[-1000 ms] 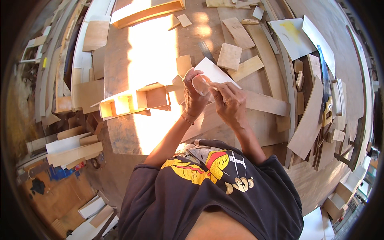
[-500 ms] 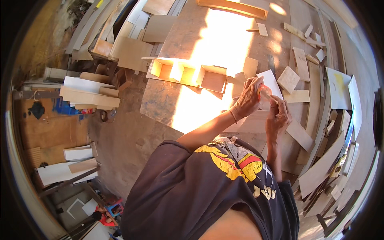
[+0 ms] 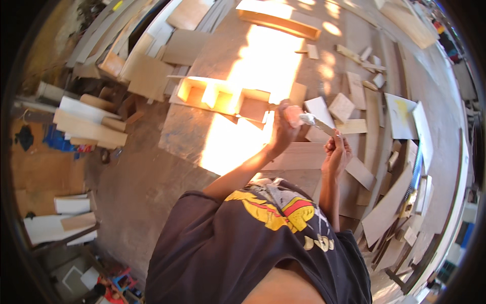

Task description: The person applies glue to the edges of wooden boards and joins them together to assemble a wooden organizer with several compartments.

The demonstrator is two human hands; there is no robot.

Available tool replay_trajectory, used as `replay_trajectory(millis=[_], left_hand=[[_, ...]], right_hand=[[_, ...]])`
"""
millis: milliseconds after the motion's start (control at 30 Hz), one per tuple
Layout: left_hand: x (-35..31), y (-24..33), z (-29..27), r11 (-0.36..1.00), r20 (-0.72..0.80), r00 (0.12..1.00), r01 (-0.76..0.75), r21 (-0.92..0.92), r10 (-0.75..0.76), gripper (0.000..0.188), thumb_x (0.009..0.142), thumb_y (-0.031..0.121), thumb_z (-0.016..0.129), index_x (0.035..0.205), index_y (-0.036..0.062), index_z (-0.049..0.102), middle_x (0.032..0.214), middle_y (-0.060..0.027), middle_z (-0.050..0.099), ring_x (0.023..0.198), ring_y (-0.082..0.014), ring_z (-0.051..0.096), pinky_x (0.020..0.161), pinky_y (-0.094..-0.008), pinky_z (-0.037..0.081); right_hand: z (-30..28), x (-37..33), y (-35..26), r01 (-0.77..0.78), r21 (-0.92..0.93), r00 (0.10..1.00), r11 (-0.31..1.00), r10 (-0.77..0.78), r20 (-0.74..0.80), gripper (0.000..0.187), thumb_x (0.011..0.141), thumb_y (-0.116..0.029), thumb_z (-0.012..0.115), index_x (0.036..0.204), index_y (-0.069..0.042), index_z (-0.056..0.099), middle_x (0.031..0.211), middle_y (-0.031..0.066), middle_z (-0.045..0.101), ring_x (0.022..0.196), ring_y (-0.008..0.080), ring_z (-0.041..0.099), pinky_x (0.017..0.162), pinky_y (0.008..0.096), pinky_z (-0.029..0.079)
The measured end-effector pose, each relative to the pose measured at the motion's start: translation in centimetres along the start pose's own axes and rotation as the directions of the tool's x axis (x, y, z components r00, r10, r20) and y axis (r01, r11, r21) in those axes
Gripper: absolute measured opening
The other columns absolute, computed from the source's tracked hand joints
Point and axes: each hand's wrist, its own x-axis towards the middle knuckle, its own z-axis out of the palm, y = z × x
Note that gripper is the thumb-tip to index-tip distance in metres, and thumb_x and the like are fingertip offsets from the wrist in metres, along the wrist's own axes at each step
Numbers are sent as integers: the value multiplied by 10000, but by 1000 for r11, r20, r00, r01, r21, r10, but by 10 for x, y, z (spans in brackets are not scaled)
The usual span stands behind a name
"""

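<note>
My left hand is closed round a small reddish, see-through container, held up over the worktable. In my right hand the fingers pinch a thin flat stick. White paste coats the stick's far end, just right of the container's mouth. Left of my left hand lies an open wooden box with three compartments, partly in bright sunlight. A white panel lies on the table beyond the stick.
Small wood offcuts lie scattered to the right. A handsaw rests among boards at the far right. At the back stands a long wooden tray-like piece. Stacked boards fill the left, and a wide board lies below my hands.
The stick's end has come out of the container and now shows white paste. My right hand has moved apart from my left. The whole view has shifted slightly.
</note>
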Motion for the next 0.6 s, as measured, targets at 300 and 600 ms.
replay_trajectory(millis=[300, 600], left_hand=[[5, -35, 29, 994, -157, 987, -20, 104, 36, 386, 743, 158, 672, 1035, 24, 459, 916, -156, 552, 830, -273, 563, 732, -361, 472], [22, -16, 45, 938, 15, 987, 150, 313, -162, 497, 657, 109, 701, 1112, 83, 502, 1094, -112, 527, 1049, -314, 481, 889, -409, 396]], right_hand=[[-46, 17, 32, -282, 438, 929, 854, 129, 345, 175, 867, -131, 590, 1004, -23, 567, 763, 64, 602, 615, 95, 522, 499, 210, 409], [-5, -17, 13, -309, 259, 899, 915, 192, 395, 185, 858, -107, 590, 1028, -43, 557, 946, 87, 643, 687, 100, 531, 568, 218, 429]])
